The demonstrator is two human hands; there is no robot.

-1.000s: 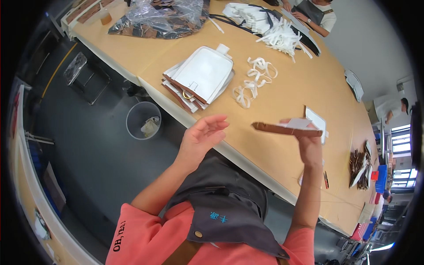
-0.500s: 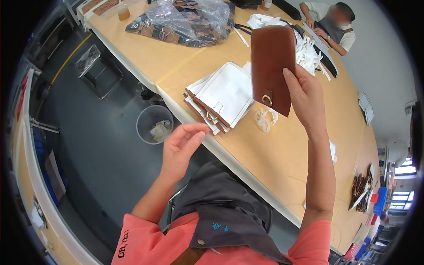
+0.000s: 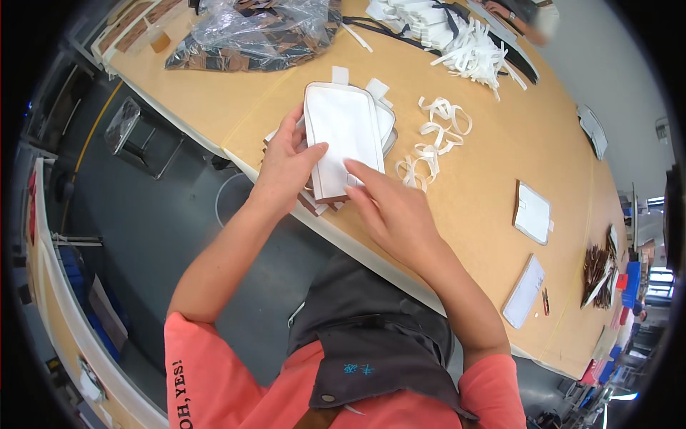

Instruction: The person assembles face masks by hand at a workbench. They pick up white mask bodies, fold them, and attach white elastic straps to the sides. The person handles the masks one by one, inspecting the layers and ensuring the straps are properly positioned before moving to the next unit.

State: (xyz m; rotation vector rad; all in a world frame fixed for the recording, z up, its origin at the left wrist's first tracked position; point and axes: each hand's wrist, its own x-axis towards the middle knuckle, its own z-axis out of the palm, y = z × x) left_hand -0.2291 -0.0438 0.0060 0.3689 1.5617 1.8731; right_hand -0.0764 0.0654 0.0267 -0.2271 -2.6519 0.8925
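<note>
A leather panel [image 3: 344, 136], white backing up with a brown edge, lies above a stack of similar panels [image 3: 387, 123] near the table's front edge. A white tab [image 3: 340, 75] sticks out at its top. My left hand [image 3: 286, 161] is closed on the panel's left side, thumb on the white face and fingers mostly hidden beneath. Over its lower right part, my right hand [image 3: 393, 207] has index finger and thumb apart, near a small slot outline. No thing shows between those fingertips. The stack is largely covered by the panel and left hand.
Curled white strips [image 3: 436, 146] lie right of the stack. Beyond are a plastic-wrapped bundle [image 3: 264, 36] and a white strip pile [image 3: 475, 61]. Two white pieces [image 3: 533, 212] lie on the right. A bin [image 3: 232, 200] stands on the floor; a co-worker's arm [image 3: 525, 28] shows at the back.
My right hand has come down from the raised brown panel to the stack. My left hand has moved up and now grips a panel with its white side showing. The view has shifted.
</note>
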